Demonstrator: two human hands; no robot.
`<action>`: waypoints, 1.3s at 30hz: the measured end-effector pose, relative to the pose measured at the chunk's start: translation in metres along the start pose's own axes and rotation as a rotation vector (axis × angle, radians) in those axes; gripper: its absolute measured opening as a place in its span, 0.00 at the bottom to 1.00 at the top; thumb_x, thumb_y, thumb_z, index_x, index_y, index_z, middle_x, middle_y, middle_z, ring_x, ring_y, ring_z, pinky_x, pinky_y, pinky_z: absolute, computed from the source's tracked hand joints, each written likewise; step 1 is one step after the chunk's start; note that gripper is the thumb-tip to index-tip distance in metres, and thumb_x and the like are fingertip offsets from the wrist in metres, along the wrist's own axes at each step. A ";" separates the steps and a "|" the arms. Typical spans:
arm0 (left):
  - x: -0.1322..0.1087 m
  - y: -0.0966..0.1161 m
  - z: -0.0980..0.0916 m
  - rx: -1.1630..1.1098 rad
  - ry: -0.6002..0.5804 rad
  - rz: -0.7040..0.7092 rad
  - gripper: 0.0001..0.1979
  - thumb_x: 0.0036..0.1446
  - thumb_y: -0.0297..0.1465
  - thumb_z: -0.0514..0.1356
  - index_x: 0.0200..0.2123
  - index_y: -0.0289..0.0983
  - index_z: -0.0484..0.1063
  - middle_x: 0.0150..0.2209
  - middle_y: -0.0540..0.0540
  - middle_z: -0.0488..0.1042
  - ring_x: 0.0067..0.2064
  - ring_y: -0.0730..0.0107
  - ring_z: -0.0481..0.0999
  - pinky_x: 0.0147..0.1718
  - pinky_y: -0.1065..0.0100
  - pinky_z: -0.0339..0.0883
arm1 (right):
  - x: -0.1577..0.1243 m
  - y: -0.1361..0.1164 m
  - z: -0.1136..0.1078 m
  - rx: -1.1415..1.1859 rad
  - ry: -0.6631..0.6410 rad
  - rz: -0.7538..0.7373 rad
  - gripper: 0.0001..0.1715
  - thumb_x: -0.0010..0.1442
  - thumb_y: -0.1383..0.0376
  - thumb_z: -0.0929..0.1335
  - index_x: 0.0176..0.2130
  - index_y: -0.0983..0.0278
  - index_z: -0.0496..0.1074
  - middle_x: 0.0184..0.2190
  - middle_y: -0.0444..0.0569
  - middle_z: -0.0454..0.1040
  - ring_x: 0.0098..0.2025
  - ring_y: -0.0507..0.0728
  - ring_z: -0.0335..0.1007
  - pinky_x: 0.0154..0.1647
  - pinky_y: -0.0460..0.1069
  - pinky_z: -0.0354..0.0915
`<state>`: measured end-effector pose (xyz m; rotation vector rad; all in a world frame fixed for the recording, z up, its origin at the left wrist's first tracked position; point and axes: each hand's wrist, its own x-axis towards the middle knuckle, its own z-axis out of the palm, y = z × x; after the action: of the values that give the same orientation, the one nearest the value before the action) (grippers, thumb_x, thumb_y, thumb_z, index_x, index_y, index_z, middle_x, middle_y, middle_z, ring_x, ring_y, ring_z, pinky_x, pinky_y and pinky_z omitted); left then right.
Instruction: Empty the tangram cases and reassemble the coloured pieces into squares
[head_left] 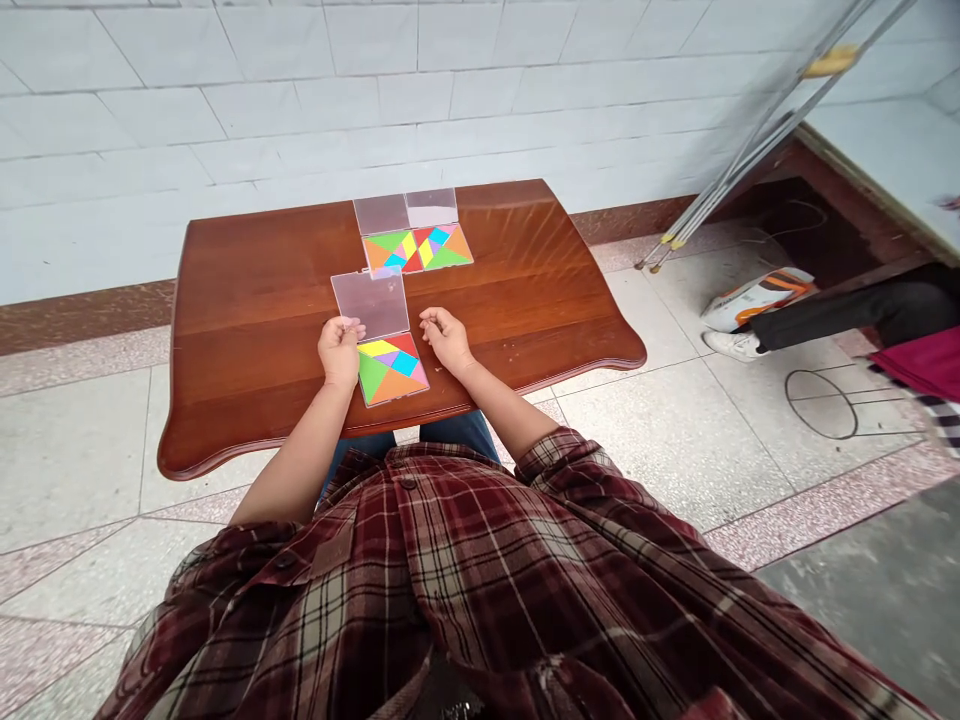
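A tangram case [394, 368] lies open in front of me, its coloured triangles, square and parallelogram filling the square tray. Its clear lid [371, 303] is folded back, away from me. At the left side of this case is my left hand [340, 350], fingers bent together over the lower left corner of the lid; the grip is partly hidden. My right hand [447, 338] rests on the table just right of the case, apart from it, with loosely curved fingers and nothing visible in them. Farther back, two more open tangram cases [444, 247] lie side by side, also filled with coloured pieces.
The brown wooden table [255, 300] stands against a white tiled wall [300, 110]. On the right, crutches [720, 190] lean on the wall near a white and orange bag [757, 298]. A person's leg [840, 315] and a wire ring frame [821, 405] are beyond the table.
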<state>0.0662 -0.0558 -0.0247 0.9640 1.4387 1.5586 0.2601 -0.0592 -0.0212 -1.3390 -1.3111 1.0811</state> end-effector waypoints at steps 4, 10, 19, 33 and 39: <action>0.001 -0.002 0.001 -0.006 0.038 0.031 0.05 0.56 0.30 0.58 0.32 0.39 0.62 0.36 0.49 0.74 0.35 0.77 0.78 0.42 0.70 0.73 | -0.001 0.002 -0.001 -0.010 0.001 -0.015 0.10 0.57 0.63 0.62 0.40 0.60 0.67 0.34 0.41 0.71 0.29 0.48 0.65 0.38 0.46 0.66; 0.001 -0.004 0.002 -0.060 0.013 0.025 0.03 0.55 0.26 0.58 0.32 0.39 0.65 0.35 0.49 0.75 0.35 0.77 0.78 0.40 0.72 0.74 | 0.000 -0.003 -0.004 -0.084 -0.019 0.018 0.08 0.58 0.63 0.62 0.39 0.60 0.67 0.34 0.42 0.70 0.30 0.48 0.65 0.39 0.47 0.65; -0.002 -0.006 0.002 -0.064 -0.058 0.034 0.02 0.59 0.31 0.58 0.35 0.39 0.68 0.38 0.49 0.76 0.39 0.72 0.79 0.46 0.66 0.76 | -0.047 -0.035 -0.022 -0.427 -0.383 -0.064 0.09 0.57 0.66 0.66 0.40 0.63 0.71 0.39 0.48 0.72 0.40 0.55 0.70 0.47 0.51 0.66; 0.009 -0.046 -0.001 0.223 -0.076 0.324 0.15 0.61 0.45 0.58 0.41 0.40 0.69 0.41 0.46 0.74 0.41 0.69 0.78 0.48 0.63 0.75 | -0.059 -0.080 0.016 -1.145 -0.436 0.117 0.24 0.64 0.63 0.67 0.57 0.69 0.64 0.56 0.62 0.66 0.50 0.63 0.72 0.49 0.54 0.68; 0.006 -0.043 -0.001 0.245 -0.073 0.354 0.13 0.61 0.43 0.58 0.40 0.39 0.69 0.39 0.47 0.74 0.39 0.70 0.78 0.47 0.63 0.75 | -0.050 -0.075 0.013 -1.003 -0.419 0.160 0.27 0.59 0.64 0.71 0.56 0.67 0.64 0.53 0.59 0.67 0.52 0.63 0.70 0.51 0.56 0.66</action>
<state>0.0650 -0.0491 -0.0673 1.4715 1.4892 1.5964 0.2325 -0.1093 0.0495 -2.0186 -2.2569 0.8343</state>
